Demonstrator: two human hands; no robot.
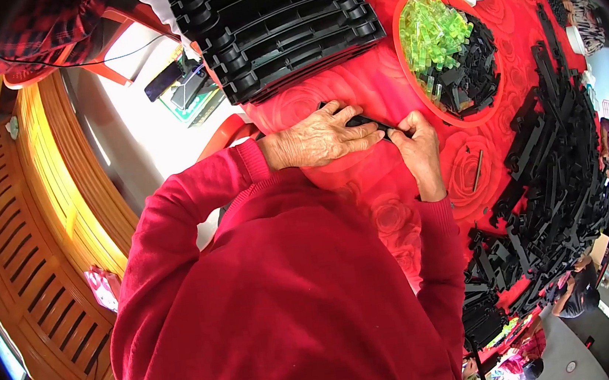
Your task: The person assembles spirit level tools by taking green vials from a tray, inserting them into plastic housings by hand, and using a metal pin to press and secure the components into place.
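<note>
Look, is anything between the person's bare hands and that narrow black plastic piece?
Nothing visible: the left hand lies over the narrow black plastic piece, and the right hand has its fingertips at the right end.

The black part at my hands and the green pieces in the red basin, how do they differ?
Color: the black part is dark, while the green pieces are bright and see-through. Size: the black part, though partly covered, looks longer than any one of the green pieces. State: the black part is touched by the left hand and right hand; the green pieces lie heaped in the red basin.
</note>
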